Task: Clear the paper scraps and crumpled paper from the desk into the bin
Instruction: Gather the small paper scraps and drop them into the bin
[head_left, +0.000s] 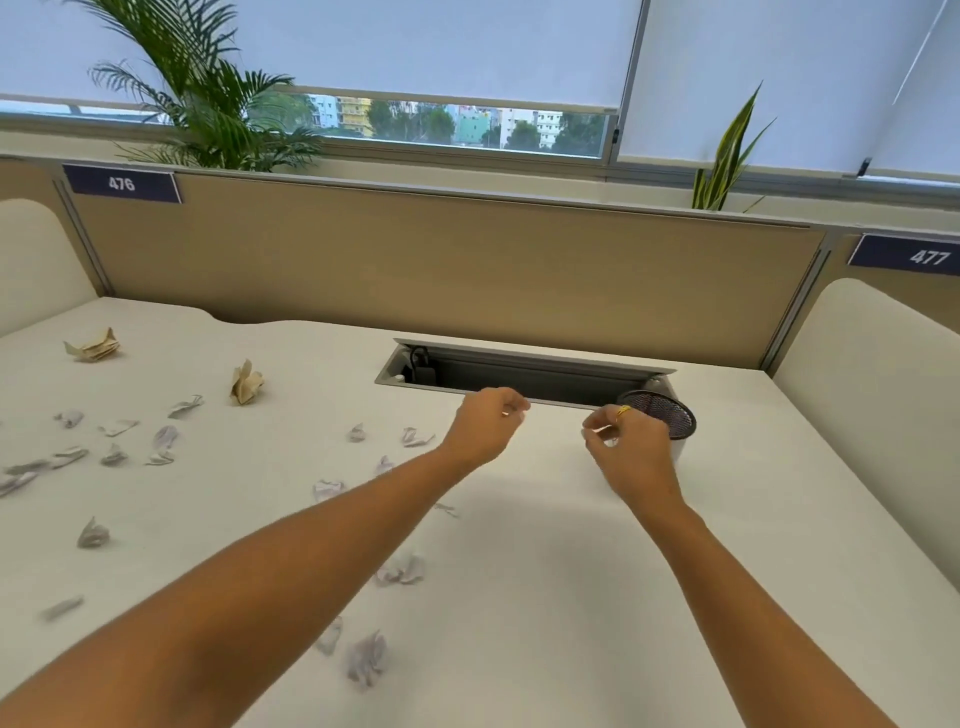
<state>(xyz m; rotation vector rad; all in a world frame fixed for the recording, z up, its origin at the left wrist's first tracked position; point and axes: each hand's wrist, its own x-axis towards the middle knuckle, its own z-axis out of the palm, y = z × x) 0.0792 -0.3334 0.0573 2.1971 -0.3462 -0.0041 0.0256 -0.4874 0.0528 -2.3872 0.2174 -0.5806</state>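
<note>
Your left hand (488, 428) hangs above the surface (519, 597) with its fingers (511, 404) curled in, pinching a tiny white scrap (506, 414). Your right hand (631, 454), just in front of the mesh-topped bin (670, 418), has its fingers (609, 420) curled round a thin white sliver (598, 429). Grey paper scraps (165, 436) lie scattered across the left and middle of the surface, with two tan crumpled papers (247, 383) farther left, all before a cable slot (519, 374), a tan partition (441, 260), potted plants (208, 104) and a half-blinded window (441, 124).
</note>
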